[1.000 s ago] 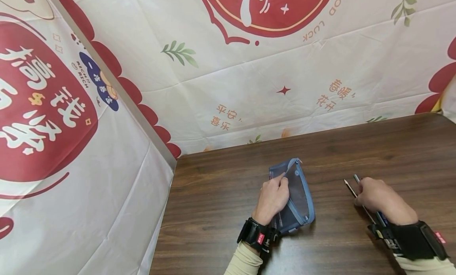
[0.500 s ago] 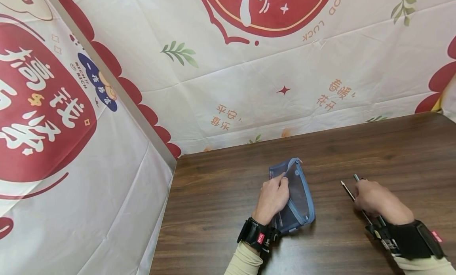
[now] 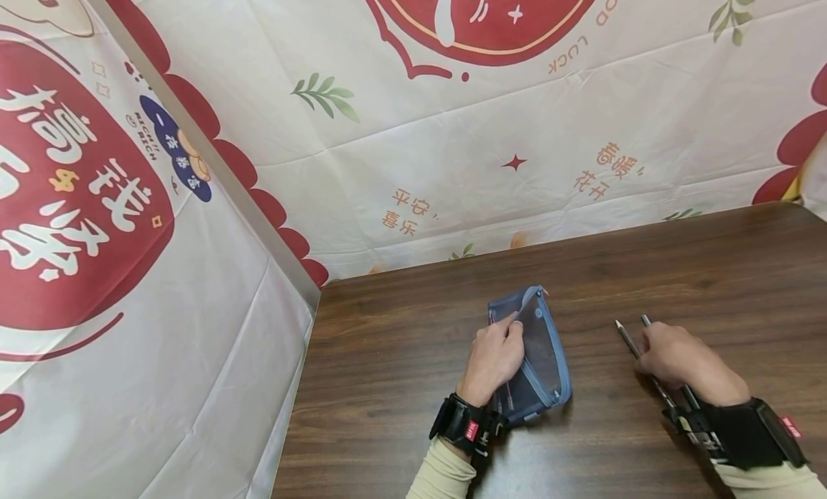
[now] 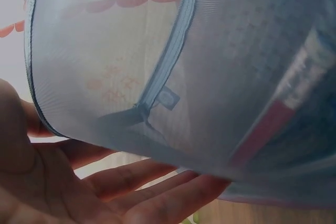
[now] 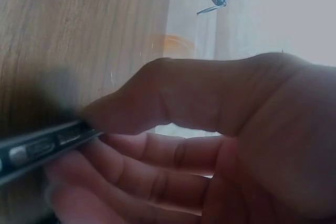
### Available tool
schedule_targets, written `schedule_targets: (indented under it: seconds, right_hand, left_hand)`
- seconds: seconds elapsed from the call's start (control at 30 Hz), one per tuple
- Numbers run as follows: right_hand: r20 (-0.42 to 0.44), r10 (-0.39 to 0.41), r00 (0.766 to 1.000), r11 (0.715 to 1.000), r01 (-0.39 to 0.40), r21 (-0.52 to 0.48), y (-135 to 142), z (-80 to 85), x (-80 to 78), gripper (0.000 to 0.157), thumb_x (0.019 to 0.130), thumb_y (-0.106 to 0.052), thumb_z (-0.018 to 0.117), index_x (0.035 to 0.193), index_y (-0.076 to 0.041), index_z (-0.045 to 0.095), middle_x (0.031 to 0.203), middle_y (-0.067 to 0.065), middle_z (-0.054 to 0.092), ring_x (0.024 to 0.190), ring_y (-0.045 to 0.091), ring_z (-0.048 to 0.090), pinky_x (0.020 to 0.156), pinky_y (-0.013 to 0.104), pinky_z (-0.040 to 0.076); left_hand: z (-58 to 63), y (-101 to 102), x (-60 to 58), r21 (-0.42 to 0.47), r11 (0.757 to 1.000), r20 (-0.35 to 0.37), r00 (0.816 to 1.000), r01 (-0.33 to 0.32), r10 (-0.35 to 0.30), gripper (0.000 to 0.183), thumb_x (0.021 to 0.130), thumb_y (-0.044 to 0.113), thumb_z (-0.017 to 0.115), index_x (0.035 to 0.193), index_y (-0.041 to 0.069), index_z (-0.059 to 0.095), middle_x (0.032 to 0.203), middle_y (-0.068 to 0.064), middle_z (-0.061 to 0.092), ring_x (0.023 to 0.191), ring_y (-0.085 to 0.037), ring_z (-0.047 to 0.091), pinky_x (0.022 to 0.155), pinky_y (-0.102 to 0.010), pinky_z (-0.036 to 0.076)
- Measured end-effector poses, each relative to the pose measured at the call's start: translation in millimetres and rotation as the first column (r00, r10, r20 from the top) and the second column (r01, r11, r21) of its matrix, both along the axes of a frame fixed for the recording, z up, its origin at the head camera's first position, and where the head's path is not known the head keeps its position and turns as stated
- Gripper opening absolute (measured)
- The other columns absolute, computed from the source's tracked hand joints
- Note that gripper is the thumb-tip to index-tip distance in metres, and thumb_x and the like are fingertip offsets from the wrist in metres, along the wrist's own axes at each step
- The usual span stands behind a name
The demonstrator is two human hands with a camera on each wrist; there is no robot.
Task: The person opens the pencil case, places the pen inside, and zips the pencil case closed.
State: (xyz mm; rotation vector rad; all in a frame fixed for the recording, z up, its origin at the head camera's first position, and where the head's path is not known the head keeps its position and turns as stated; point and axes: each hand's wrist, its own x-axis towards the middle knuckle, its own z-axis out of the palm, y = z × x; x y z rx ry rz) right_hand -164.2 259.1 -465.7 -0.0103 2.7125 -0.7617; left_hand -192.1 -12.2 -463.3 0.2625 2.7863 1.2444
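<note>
My left hand [image 3: 492, 361] grips the side of a blue mesh zip pencil case [image 3: 543, 344], whose top zip is undone. In the left wrist view, a pink-and-white stick-like thing [image 4: 270, 124] shows dimly through the mesh [image 4: 236, 61]. Off to the right, my right hand [image 3: 690, 362] pinches a dark pencil [image 3: 627, 337] between thumb and fingers, its sharpened tip pointing away from me. Up close in the right wrist view, the pencil [image 5: 39, 149] bears silver marks. Beside it, a second pen-like thing [image 3: 646, 320] passes under the right hand, mostly hidden.
A dark wood-grain table [image 3: 388, 370] lies under everything. White printed cloth [image 3: 439, 140] hangs along its far edge, and another printed cloth panel [image 3: 213, 341] stands at the left. Black camera straps circle both wrists.
The right hand has shifted slightly left, and the pencil's tip has moved left and a little away from me. The left hand and pencil case have stayed put.
</note>
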Motion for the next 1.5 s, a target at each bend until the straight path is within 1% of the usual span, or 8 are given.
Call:
schedule_targets:
  seconds: [0.27, 0.37, 0.47, 0.6, 0.7, 0.93, 1.07, 1.5]
  right_hand:
    - [-0.046, 0.001, 0.999, 0.999, -0.003, -0.05, -2, 1.6, -4.3, 0.015, 0.076, -0.01, 0.067, 0.075, -0.003, 0.053, 0.065, 0.005, 0.053, 0.053, 0.017, 0.051, 0.046, 0.033, 0.046]
    - [-0.092, 0.017, 0.996, 0.998, -0.022, -0.06, -4, 3.1, -5.7, 0.016, 0.078, -0.011, 0.067, 0.079, 0.0, 0.055, 0.07, 0.006, 0.057, 0.059, 0.017, 0.051, 0.051, 0.033, 0.044]
    - [-0.106, 0.023, 0.994, 0.993, -0.035, -0.11, -6, 5.7, -5.5, 0.017, 0.08, -0.01, 0.065, 0.086, 0.004, 0.056, 0.073, 0.007, 0.059, 0.061, 0.018, 0.053, 0.052, 0.034, 0.046]
    - [-0.082, 0.013, 0.997, 0.979, -0.029, -0.203, -9, 9.9, -4.0, 0.022, 0.083, -0.009, 0.062, 0.095, 0.009, 0.056, 0.074, 0.008, 0.059, 0.06, 0.018, 0.057, 0.051, 0.034, 0.052]
    - [-0.074, 0.013, 0.997, 0.969, -0.031, -0.247, -14, 12.6, -3.5, 0.025, 0.084, -0.008, 0.061, 0.099, 0.011, 0.056, 0.076, 0.008, 0.06, 0.061, 0.018, 0.059, 0.052, 0.033, 0.055]
    - [-0.057, 0.024, 0.998, 0.938, -0.042, -0.345, -24, 16.9, -5.6, 0.027, 0.084, -0.005, 0.06, 0.104, 0.013, 0.055, 0.079, 0.011, 0.063, 0.063, 0.02, 0.062, 0.055, 0.032, 0.057]
    - [-0.041, 0.032, 0.999, 0.915, -0.045, -0.4, -29, 18.0, -5.9, 0.029, 0.085, -0.004, 0.059, 0.105, 0.015, 0.054, 0.08, 0.013, 0.063, 0.063, 0.021, 0.062, 0.055, 0.033, 0.057]
    - [0.008, 0.091, 0.996, 0.87, -0.076, -0.487, -46, 19.7, -6.9, 0.031, 0.085, -0.003, 0.056, 0.11, 0.015, 0.055, 0.076, 0.009, 0.06, 0.066, 0.022, 0.06, 0.057, 0.034, 0.057]
  left_hand:
    - [1.6, -1, 0.1, 0.006, 1.0, 0.006, 1.0, 0.023, -0.023, 0.044, 0.099, 0.043, 0.033, 0.134, 0.029, 0.055, 0.133, -0.001, 0.059, 0.114, -0.018, 0.055, 0.086, -0.039, 0.049]
    - [1.3, -1, 0.2, 0.003, 1.0, 0.003, 1.0, 0.026, -0.026, 0.044, 0.098, 0.043, 0.034, 0.134, 0.029, 0.055, 0.133, -0.001, 0.06, 0.115, -0.017, 0.055, 0.086, -0.039, 0.05]
    - [0.7, -1, -0.1, 0.003, 1.0, -0.011, 1.0, 0.027, -0.027, 0.044, 0.098, 0.043, 0.034, 0.134, 0.029, 0.056, 0.132, -0.001, 0.06, 0.115, -0.017, 0.055, 0.086, -0.039, 0.05]
    - [0.2, -1, -0.4, 0.0, 0.999, -0.03, 0.999, 0.032, -0.032, 0.044, 0.098, 0.042, 0.034, 0.133, 0.028, 0.057, 0.13, 0.0, 0.061, 0.114, -0.017, 0.055, 0.085, -0.038, 0.051]
    - [0.1, -1, -0.1, 0.0, 0.999, -0.026, 0.999, 0.037, -0.037, 0.044, 0.098, 0.044, 0.035, 0.133, 0.028, 0.057, 0.13, 0.0, 0.061, 0.114, -0.017, 0.056, 0.084, -0.038, 0.051]
    - [-0.3, -3, 0.6, 0.014, 0.998, 0.008, 0.998, 0.056, -0.056, 0.049, 0.097, 0.05, 0.035, 0.135, 0.026, 0.055, 0.133, -0.001, 0.059, 0.115, -0.017, 0.055, 0.087, -0.038, 0.05]
    - [-1.8, -3, 0.0, 0.015, 0.998, 0.011, 0.998, 0.067, -0.067, 0.05, 0.097, 0.051, 0.035, 0.135, 0.025, 0.055, 0.133, 0.001, 0.059, 0.117, -0.017, 0.054, 0.09, -0.038, 0.049]
    - [-1.2, -4, -1.0, 0.022, 0.996, 0.002, 0.996, 0.086, -0.086, 0.05, 0.097, 0.05, 0.036, 0.135, 0.024, 0.055, 0.133, 0.003, 0.06, 0.119, -0.015, 0.053, 0.094, -0.038, 0.048]
